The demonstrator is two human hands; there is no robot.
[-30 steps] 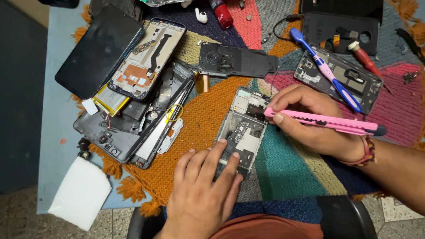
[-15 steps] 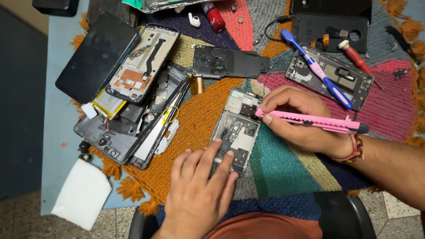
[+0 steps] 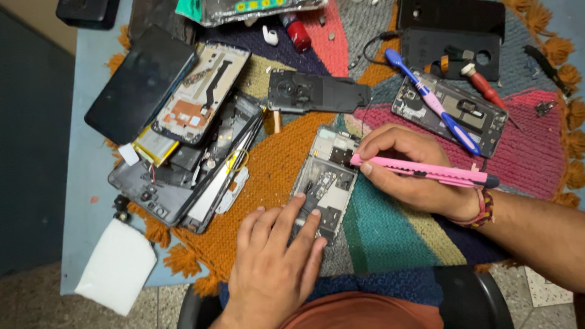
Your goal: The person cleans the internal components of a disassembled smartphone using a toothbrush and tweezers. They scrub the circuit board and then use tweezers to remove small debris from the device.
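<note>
The opened phone [image 3: 323,183] lies back-up on the knitted mat [image 3: 274,164], near the mat's front edge and just in front of the black camera cover [image 3: 317,91]. The left hand [image 3: 274,262] lies flat with fingers spread, its fingertips pressing on the near end of the phone and pinning it to the mat. The right hand [image 3: 408,167] is closed around a pink craft knife [image 3: 426,172], held like a pen, with the tip end meeting the phone's right edge near its far half. Whether the blade is out cannot be told, since the fingers hide the tip.

To do this work well, the left hand should keep its pressure straight down so the phone does not slide on the soft mat, and its fingers should stay clear of the knife's line. The knife wants a shallow angle and light force, working at the seam or edge of a part and not down into the board, where small components and thin ribbon cables sit. A slip toward the pinning fingers is the main risk, so strokes are best directed away from them.

To the left of the phone lies a pile of other stripped phones [image 3: 183,158] with a yellow battery [image 3: 152,146]; to the right, beyond the right hand, another open phone [image 3: 487,116] carries a blue and pink toothbrush [image 3: 426,97].
</note>
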